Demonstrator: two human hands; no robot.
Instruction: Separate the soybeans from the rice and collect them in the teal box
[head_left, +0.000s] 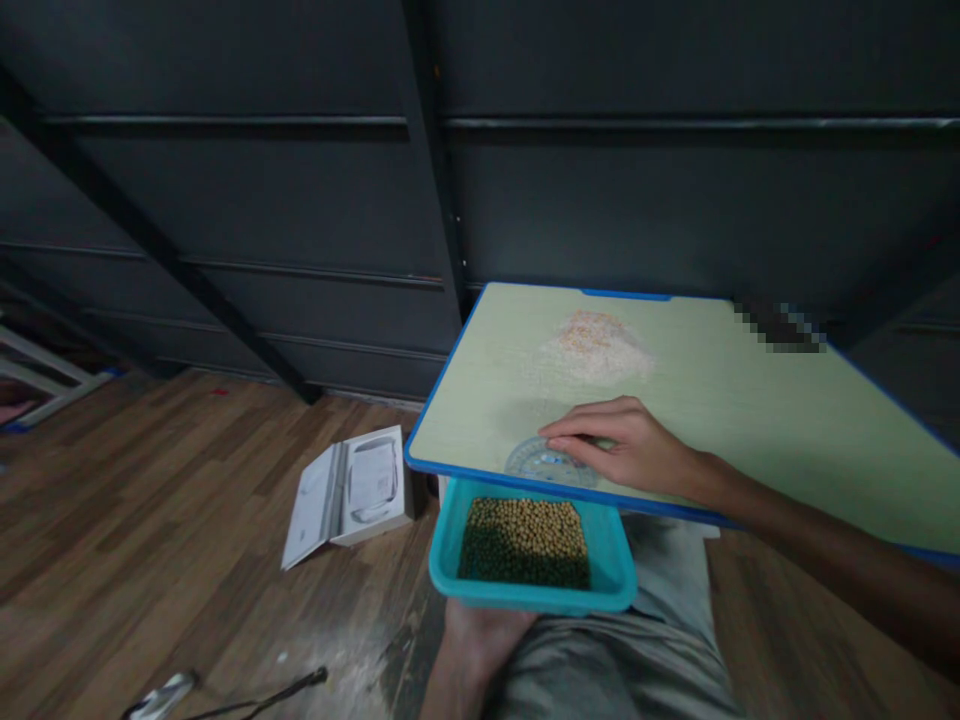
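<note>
Nearest, over the lap in grey cloth [622, 670], the left hand [480, 635] sits under a teal tray [525, 598]. Its fingers are hidden beneath the tray's floor, so I cannot tell how they close. The tray holds a flat bed of small round yellowish beans [525, 540] and hangs just below and in front of the counter [750, 420], with its far rim tucked under the counter's blue edge.

Just above that edge, the right hand [630, 445] lies on the counter, its forearm coming in from the right. Its fingers [577, 432] are stretched out flat and loose, gripping nothing, with their tips resting on a clear plastic protractor [536, 462] that lies at the near edge directly over the tray.

Farther back on the pale green top, well apart from the hand, is a low heap of whitish grains [596, 345].

On the wooden floor [150, 520] to the left lies an open white box [352, 490], and a dark cable [285, 690] lies nearer the bottom edge. A dark panelled wall [675, 200] closes the back.
</note>
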